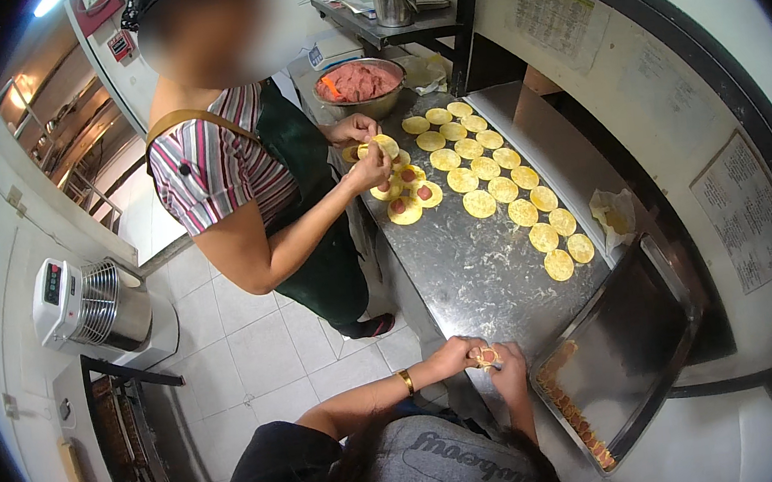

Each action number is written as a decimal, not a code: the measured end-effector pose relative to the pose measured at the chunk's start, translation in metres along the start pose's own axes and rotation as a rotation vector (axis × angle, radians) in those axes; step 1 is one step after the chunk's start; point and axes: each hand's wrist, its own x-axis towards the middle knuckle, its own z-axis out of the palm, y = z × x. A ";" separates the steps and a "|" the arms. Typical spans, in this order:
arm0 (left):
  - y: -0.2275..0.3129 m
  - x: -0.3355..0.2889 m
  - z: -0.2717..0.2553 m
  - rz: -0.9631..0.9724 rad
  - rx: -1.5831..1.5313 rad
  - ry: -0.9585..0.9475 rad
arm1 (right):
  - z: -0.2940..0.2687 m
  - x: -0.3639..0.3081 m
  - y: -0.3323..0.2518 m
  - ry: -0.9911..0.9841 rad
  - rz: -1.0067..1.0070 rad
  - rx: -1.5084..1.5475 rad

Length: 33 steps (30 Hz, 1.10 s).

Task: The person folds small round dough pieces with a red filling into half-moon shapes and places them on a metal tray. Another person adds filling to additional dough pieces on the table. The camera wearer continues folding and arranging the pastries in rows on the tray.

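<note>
Between my hands, at the near end of the steel table (454, 267), is a small folded yellow dough round (486, 357) with pink filling showing. My left hand (454, 356), with a gold band at the wrist, pinches it from the left. My right hand (510, 370) closes on its other side; some fingers are hidden. Just right of my hands is a dark-rimmed baking tray (632, 338), with a row of small filled dough pieces (574, 404) along its left and near side. Farther up the table, flat yellow dough rounds (485, 168) lie in rows.
Across the table's left side, a co-worker (257, 160) in a dark apron holds a dough round over others topped with pink filling (404, 209). Behind stands a metal bowl of pink filling (357, 84) with an orange spatula. A mixer (99, 306) stands on the floor at left.
</note>
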 end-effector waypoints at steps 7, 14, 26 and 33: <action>0.017 0.007 -0.008 -0.079 -0.018 -0.045 | 0.000 0.008 -0.001 -0.058 0.065 0.018; 0.019 0.012 -0.018 -0.131 0.001 -0.094 | 0.000 0.012 -0.007 -0.085 0.115 -0.050; 0.027 0.019 -0.033 0.062 0.022 -0.043 | -0.014 0.018 -0.022 -0.017 0.113 -0.051; 0.042 0.025 -0.048 -0.104 -0.003 -0.140 | -0.019 0.024 -0.035 -0.004 0.114 0.009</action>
